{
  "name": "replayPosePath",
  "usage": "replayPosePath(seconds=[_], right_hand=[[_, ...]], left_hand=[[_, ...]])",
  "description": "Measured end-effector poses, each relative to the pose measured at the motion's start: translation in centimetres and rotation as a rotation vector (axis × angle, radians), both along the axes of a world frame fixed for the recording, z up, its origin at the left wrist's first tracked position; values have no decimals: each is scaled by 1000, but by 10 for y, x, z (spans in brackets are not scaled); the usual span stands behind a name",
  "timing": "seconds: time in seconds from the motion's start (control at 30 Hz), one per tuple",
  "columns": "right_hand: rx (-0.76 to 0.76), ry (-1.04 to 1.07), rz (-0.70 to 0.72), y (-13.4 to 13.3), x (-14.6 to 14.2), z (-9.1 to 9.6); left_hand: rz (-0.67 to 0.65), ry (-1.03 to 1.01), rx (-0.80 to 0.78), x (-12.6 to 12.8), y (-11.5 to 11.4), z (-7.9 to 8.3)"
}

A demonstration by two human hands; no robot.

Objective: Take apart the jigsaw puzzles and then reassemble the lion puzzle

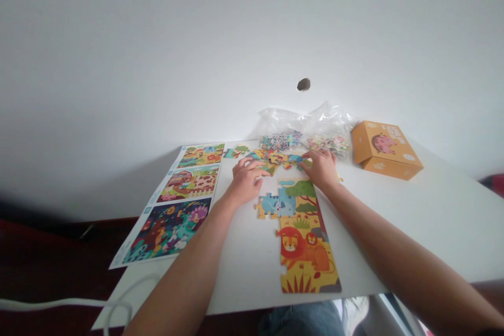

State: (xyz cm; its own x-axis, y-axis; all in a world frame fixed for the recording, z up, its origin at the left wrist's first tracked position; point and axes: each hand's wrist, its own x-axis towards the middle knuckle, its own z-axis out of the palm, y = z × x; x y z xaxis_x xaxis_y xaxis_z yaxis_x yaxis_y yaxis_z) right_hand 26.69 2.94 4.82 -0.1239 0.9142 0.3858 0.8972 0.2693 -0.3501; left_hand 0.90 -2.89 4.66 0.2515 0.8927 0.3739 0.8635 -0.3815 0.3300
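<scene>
A partly joined jigsaw puzzle (304, 241) lies flat on the table, showing red lions, trees and a blue elephant section that juts out to the left. Beyond it is a small pile of loose puzzle pieces (277, 158), some overlapping. My left hand (246, 181) is at the pile's left side, fingers spread and bent, with the fingertips close to a green and yellow piece. On the pile's right side, my right hand (321, 169) reaches in with thumb and fingers apart, touching or nearly touching blue and green pieces. Its fingers partly cover those pieces.
A printed picture sheet (189, 172) with three scenes lies on the left. Clear plastic bags (326, 139) of more pieces rest against the wall. An orange box (388, 149) stands at the back right. A white cable (66, 302) loops by the table's front left corner.
</scene>
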Motion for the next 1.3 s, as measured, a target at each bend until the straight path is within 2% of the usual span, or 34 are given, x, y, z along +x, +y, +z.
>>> replayPosePath(seconds=[0.1,0.23,0.3,0.37,0.47,0.63,0.73,0.83,1.03,1.3], right_hand=[[-3,4,-94,0,5,2],[29,43,-93,-1,5,4],[89,98,22,-4,2,6],[143,155,208,-8,-3,8],[175,199,461,-17,-10,12],[171,201,688,-28,-17,19],[144,196,701,-30,-18,20],[135,203,678,-30,-18,19],[172,205,698,-29,-18,18],[267,233,745,-25,-18,14]], left_hand=[[123,12,-12,-4,5,-8],[131,-7,-22,-3,6,-10],[131,-53,-8,0,6,-8],[148,-140,13,2,7,-4],[112,-355,18,4,8,0],[-5,-695,-127,5,11,0],[-30,-795,-174,6,11,0],[-12,-842,-155,8,11,2],[10,-839,-113,10,9,7],[-10,-858,-109,9,9,5]])
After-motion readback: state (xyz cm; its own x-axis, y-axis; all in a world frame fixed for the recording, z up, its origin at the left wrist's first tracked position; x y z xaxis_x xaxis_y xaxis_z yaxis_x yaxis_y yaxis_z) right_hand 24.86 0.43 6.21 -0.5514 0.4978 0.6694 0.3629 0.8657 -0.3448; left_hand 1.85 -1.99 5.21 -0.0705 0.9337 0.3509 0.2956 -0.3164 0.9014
